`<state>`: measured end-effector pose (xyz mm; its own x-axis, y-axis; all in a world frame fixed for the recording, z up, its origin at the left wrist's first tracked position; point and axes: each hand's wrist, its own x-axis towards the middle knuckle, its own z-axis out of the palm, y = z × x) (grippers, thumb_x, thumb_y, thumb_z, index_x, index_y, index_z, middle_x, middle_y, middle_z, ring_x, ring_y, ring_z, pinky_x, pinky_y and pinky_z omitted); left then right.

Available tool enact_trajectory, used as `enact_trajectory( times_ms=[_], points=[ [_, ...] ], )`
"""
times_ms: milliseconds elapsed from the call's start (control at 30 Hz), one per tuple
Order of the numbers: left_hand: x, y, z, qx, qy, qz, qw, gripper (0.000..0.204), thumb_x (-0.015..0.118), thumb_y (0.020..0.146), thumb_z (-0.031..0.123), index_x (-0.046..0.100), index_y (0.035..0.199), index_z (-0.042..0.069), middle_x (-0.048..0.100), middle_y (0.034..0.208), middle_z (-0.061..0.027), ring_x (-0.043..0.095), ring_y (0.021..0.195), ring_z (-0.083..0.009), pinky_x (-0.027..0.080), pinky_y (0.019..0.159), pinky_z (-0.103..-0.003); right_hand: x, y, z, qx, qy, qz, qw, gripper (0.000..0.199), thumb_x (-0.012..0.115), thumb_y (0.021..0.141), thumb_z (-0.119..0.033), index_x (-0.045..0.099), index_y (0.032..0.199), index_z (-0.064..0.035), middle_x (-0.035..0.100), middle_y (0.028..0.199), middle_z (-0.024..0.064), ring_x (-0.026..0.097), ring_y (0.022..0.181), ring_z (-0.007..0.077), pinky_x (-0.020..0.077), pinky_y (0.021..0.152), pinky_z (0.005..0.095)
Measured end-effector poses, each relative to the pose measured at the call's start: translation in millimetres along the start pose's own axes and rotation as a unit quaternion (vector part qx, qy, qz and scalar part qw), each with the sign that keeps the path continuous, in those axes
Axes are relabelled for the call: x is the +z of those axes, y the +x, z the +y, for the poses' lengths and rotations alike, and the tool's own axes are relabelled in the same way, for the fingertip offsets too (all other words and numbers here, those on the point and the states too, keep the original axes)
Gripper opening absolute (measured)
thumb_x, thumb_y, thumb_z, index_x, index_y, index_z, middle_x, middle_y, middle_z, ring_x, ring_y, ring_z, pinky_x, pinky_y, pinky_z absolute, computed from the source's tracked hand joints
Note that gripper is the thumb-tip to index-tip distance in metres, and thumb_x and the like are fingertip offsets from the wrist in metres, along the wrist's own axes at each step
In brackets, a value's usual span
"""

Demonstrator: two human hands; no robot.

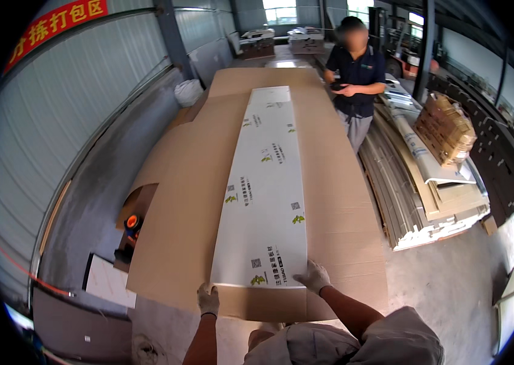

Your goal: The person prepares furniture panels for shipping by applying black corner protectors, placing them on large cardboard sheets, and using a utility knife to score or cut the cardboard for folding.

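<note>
Long white film-wrapped rectangular panel [265, 194] lies lengthwise on the brown cardboard sheet [178, 243], running straight away — left hand [208, 298] and right hand [313, 277], gloved fingers spread flat, on its near corners.

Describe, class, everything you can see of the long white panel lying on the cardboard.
The long white panel lies flat on a large sheet of brown cardboard, running lengthwise away from the person. It looks smooth, thin and glossy, with small green marks and dark print repeated along its face. Its near end lies under two gloved hands: the left hand at the left corner, the right hand on the right corner. Nothing rests on it.
</note>
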<state>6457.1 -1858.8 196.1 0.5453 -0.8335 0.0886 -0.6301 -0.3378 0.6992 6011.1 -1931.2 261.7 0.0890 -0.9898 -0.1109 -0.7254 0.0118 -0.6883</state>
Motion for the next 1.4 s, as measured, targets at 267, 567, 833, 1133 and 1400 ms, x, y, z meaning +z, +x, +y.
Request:
enact_trajectory(
  times_ms=[267,567,833,1133,1400],
  points=[
    [-9,71,42,-0.071,0.019,-0.176,0.982,0.040,0.076,0.098,0.034,0.073,0.114,-0.002,0.077,0.108,-0.0265,0.074,0.103,-0.0412,0.056,0.092,-0.048,9,-6,-30,0.145,0.074,0.027,0.986,0.065,0.086,0.086,-0.047,0.070,0.138,-0.0097,0.075,0.131,0.0167,0.069,0.125,0.0357,0.0526,0.108,0.0469],
    [-11,74,26,0.023,-0.030,-0.198,0.979,0.033,0.071,0.100,0.037,0.075,0.113,0.006,0.075,0.107,-0.0240,0.071,0.103,-0.0460,0.056,0.090,-0.053,25,-4,-32,0.199,0.115,0.053,0.972,0.061,0.084,0.089,-0.040,0.071,0.134,-0.0011,0.077,0.127,0.0201,0.073,0.120,0.0308,0.0552,0.104,0.0423],
    [-7,74,11,0.145,-0.028,-0.121,0.982,0.030,0.069,0.100,0.037,0.073,0.108,0.008,0.070,0.103,-0.0209,0.068,0.096,-0.0457,0.054,0.083,-0.057,34,-7,-58,0.221,0.116,0.104,0.963,0.055,0.081,0.091,-0.034,0.071,0.135,-0.0025,0.078,0.124,0.0205,0.075,0.117,0.0320,0.0564,0.102,0.0427],
    [0,68,9,0.145,-0.018,-0.074,0.987,0.027,0.069,0.100,0.033,0.070,0.096,0.006,0.066,0.098,-0.0210,0.066,0.090,-0.0452,0.053,0.078,-0.056,23,-2,-65,0.225,0.069,0.056,0.970,0.060,0.081,0.090,-0.042,0.072,0.131,0.0014,0.077,0.123,0.0249,0.074,0.116,0.0364,0.0569,0.100,0.0451],
    [1,67,16,0.146,-0.013,-0.083,0.986,0.028,0.069,0.100,0.032,0.072,0.101,0.004,0.066,0.099,-0.0211,0.064,0.093,-0.0448,0.052,0.081,-0.057,25,-6,-53,0.210,0.073,0.068,0.973,0.063,0.080,0.091,-0.044,0.070,0.134,0.0014,0.077,0.123,0.0241,0.074,0.117,0.0370,0.0566,0.101,0.0464]
  ],
)
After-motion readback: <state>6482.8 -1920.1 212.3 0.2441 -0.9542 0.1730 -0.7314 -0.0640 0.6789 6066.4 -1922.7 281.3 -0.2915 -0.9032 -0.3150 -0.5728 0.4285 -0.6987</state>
